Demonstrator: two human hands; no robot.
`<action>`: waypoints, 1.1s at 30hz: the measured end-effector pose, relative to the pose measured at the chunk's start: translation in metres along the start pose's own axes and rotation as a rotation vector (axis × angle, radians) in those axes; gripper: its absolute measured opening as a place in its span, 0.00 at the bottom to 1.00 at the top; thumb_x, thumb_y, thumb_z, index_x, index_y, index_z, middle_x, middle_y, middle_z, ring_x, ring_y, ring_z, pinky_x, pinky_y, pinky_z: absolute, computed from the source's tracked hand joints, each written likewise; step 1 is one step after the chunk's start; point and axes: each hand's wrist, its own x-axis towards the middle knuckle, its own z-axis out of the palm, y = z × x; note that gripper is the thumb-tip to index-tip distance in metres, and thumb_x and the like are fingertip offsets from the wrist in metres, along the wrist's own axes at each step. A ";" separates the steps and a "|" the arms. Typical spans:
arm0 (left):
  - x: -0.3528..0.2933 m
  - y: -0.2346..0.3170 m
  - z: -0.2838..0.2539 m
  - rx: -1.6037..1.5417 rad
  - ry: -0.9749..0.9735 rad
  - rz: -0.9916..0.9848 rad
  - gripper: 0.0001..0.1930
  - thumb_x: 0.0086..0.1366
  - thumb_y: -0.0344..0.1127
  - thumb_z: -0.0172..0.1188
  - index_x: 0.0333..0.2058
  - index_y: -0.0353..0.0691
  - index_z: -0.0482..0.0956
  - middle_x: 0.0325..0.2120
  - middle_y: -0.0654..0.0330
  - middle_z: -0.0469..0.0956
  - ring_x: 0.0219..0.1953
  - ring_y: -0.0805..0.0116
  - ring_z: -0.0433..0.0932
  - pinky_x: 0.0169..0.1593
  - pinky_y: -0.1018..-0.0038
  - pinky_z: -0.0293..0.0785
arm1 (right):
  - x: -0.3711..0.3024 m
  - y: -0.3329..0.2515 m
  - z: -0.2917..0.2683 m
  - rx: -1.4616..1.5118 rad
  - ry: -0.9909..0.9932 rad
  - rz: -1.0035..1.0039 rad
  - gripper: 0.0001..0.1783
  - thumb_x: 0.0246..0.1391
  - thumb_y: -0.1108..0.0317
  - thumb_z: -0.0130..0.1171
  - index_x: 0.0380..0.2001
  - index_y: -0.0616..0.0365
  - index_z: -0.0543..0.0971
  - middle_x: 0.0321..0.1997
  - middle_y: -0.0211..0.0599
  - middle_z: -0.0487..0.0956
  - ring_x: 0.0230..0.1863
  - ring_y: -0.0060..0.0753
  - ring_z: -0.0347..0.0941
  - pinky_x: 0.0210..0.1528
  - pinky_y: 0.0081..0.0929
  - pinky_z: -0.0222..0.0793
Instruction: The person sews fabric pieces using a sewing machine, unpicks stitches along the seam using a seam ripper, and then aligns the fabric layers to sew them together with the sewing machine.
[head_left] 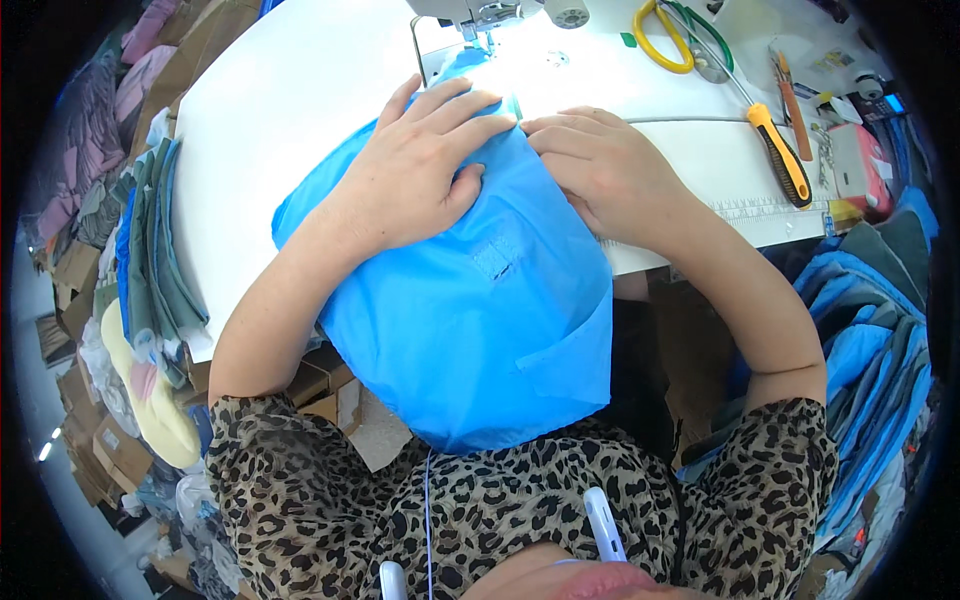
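Note:
A blue fabric piece [440,330] runs from the sewing machine [468,12] over the table's near edge and down to my chest. Its narrow far end lies under the lit presser foot [484,46]. A small stitched patch with a dark slit shows in its middle, and its lower right corner is folded over. My left hand [420,165] rests flat on the cloth just before the needle, fingers stretched and slightly apart. Along the right edge my right hand [598,172] has its fingers curled together, pinching the fabric; its thumb is mostly hidden.
At the right lie yellow-and-green-handled scissors [664,38], a yellow-black screwdriver [780,155], orange-handled tweezers [792,105] and a ruler strip [765,212]. Folded blue and grey pieces [865,330] hang at the right. A stack of grey-green pieces [160,240] hangs over the white table's [235,140] left edge.

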 end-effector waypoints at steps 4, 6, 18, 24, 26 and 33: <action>0.001 -0.002 0.002 -0.089 0.019 0.011 0.23 0.58 0.29 0.53 0.55 0.43 0.73 0.59 0.54 0.68 0.65 0.53 0.62 0.70 0.52 0.47 | 0.000 0.001 0.000 0.037 -0.009 0.018 0.11 0.40 0.73 0.63 0.31 0.58 0.77 0.42 0.35 0.78 0.48 0.36 0.75 0.54 0.33 0.69; 0.000 -0.004 0.006 -0.157 0.035 0.004 0.23 0.58 0.29 0.53 0.55 0.43 0.73 0.59 0.54 0.68 0.65 0.53 0.62 0.70 0.53 0.48 | 0.001 0.000 0.000 0.042 -0.005 0.022 0.11 0.40 0.73 0.63 0.32 0.58 0.77 0.42 0.35 0.77 0.48 0.36 0.75 0.54 0.33 0.69; -0.004 -0.005 0.007 -0.313 0.064 -0.009 0.23 0.56 0.26 0.52 0.53 0.42 0.72 0.58 0.53 0.69 0.62 0.51 0.66 0.69 0.56 0.54 | -0.001 -0.006 -0.011 0.142 -0.064 0.082 0.11 0.39 0.75 0.62 0.30 0.57 0.75 0.45 0.35 0.76 0.48 0.39 0.74 0.52 0.34 0.69; -0.001 -0.011 0.011 -0.356 0.085 -0.001 0.24 0.54 0.23 0.50 0.52 0.41 0.71 0.58 0.52 0.69 0.61 0.50 0.66 0.69 0.57 0.55 | 0.002 -0.001 -0.015 0.179 -0.092 0.086 0.10 0.39 0.74 0.62 0.30 0.57 0.75 0.45 0.34 0.76 0.48 0.39 0.73 0.51 0.36 0.69; 0.003 -0.012 0.009 -0.371 0.092 0.006 0.24 0.54 0.23 0.50 0.52 0.40 0.71 0.58 0.52 0.69 0.61 0.50 0.66 0.68 0.56 0.55 | 0.004 0.003 -0.016 0.171 -0.084 0.073 0.10 0.39 0.74 0.62 0.29 0.57 0.75 0.45 0.34 0.76 0.48 0.40 0.73 0.51 0.36 0.70; -0.004 -0.010 0.000 -0.418 0.095 -0.020 0.23 0.53 0.23 0.50 0.51 0.39 0.71 0.58 0.50 0.69 0.61 0.48 0.65 0.68 0.58 0.56 | 0.008 -0.004 -0.022 0.187 -0.086 0.078 0.11 0.38 0.71 0.62 0.31 0.56 0.77 0.47 0.34 0.76 0.48 0.40 0.73 0.50 0.37 0.68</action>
